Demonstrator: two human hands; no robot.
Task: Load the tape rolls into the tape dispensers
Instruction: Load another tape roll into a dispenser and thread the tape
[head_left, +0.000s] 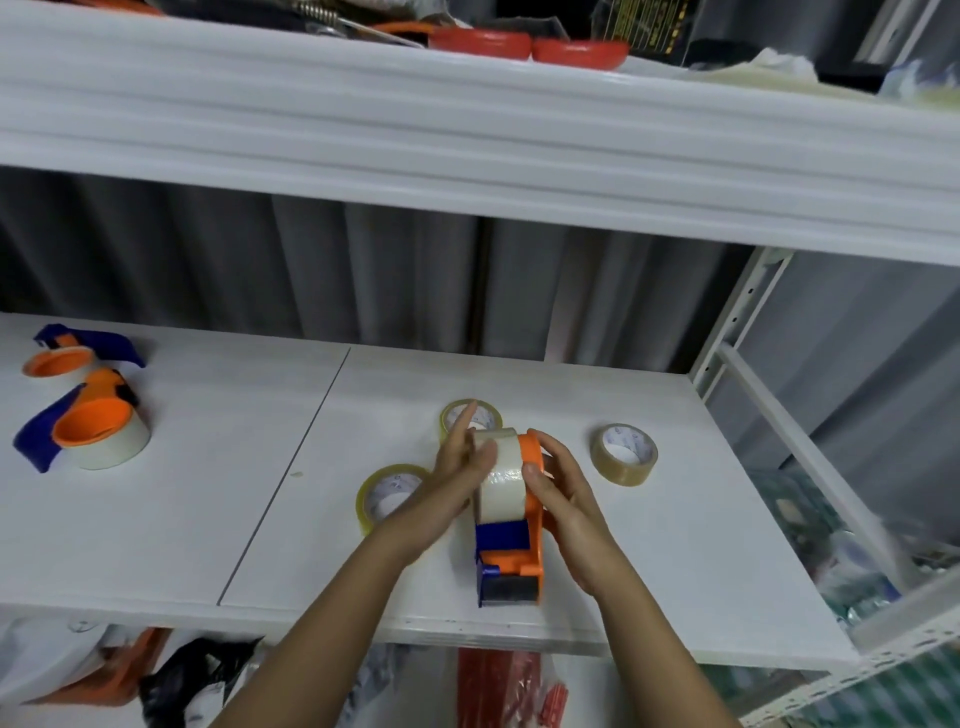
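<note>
An orange and blue tape dispenser (511, 564) is held over the white shelf (208, 519), with a clear tape roll (498, 480) sitting on its hub. My right hand (569, 512) grips the orange side of the dispenser. My left hand (457, 478) presses flat against the roll's left face. Three loose tape rolls lie on the shelf: one (626, 454) to the right, one (387, 493) partly under my left wrist, one (480, 413) behind my fingers. At the far left lie two more dispensers, the nearer one (85, 428) carrying a roll, the farther one (78, 351) beside it.
An upper shelf (467, 130) overhangs the work area and holds red items (530, 47) and clutter. A white metal rack post (737, 322) stands at the right. Bags and packages sit below the shelf edge.
</note>
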